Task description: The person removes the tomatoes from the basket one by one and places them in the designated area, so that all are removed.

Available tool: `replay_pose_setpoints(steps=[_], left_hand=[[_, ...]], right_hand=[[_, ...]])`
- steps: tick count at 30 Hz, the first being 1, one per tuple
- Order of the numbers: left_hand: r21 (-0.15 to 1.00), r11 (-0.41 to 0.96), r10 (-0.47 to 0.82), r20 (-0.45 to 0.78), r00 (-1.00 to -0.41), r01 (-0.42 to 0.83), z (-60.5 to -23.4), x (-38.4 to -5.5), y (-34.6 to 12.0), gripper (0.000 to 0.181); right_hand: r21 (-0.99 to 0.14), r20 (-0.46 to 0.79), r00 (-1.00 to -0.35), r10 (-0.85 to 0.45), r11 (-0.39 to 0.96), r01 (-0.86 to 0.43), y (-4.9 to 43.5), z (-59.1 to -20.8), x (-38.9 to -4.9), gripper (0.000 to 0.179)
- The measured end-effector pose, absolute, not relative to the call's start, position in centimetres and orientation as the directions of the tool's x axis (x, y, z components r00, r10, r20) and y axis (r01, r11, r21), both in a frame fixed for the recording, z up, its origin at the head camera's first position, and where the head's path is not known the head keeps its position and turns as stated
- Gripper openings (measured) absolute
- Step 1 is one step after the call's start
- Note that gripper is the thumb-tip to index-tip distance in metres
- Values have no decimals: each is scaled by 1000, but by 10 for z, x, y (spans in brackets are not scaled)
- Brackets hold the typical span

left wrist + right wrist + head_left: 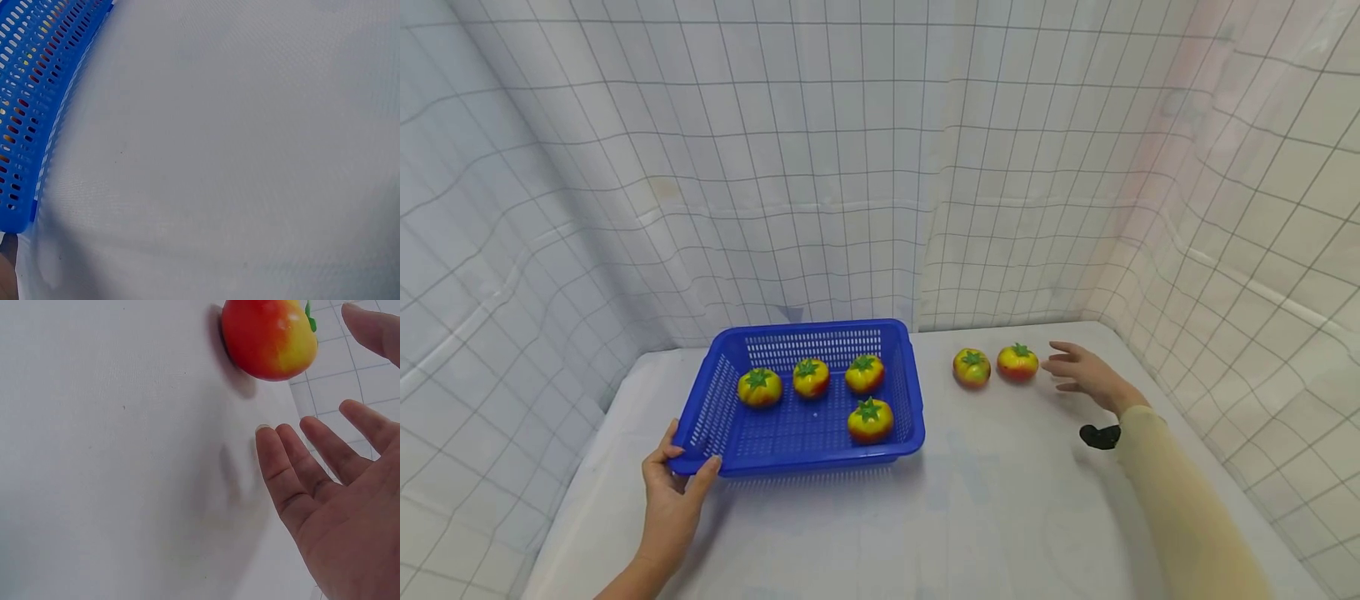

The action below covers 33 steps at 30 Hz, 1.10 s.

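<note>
At the near left corner of a blue plastic basket (820,458), my left hand (672,500) grips the rim, thumb on the front edge and fingers on the left side. Several yellow-red tomatoes with green leafy tops lie in the basket, one tomato (870,421) nearest its right front. My right hand (1086,377) reaches in from the right with spread fingers, beside a tomato (1018,363) on the table. In the right wrist view its fingertips are apart from that tomato (269,337), and the palm holds nothing. Another tomato (972,368) sits just left of it.
A white cloth covers the table (985,517). White grid-patterned curtains (880,167) hang behind it and on both sides. A black strap piece (1100,437) sticks out at the right wrist, by the pale sleeve (1180,508).
</note>
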<state>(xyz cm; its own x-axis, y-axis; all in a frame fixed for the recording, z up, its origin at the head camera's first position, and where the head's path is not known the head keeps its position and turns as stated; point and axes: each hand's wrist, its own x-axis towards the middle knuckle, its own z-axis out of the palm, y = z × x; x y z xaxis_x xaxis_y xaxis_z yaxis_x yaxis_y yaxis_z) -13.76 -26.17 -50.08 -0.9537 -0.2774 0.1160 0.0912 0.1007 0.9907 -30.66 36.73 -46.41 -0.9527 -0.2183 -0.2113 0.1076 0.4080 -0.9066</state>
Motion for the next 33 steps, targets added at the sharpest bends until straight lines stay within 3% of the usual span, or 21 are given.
replay_pose_setpoints(steps=[14,20,33], left_hand=[[986,154,-278,104,-955,62,-498,-141,-261,47],[986,148,-276,110,-955,70,-499,-140,-261,46],[989,121,-279,116,-953,85,-500,-138,-260,45]], right_hand=[[-836,-80,-992,-97,549,14,356,-448,-307,73],[-836,-6,-998,-66,547,-31,346,-444,-306,66],[-846,53,-989,-140,520,-119,300,-424,-303,64]])
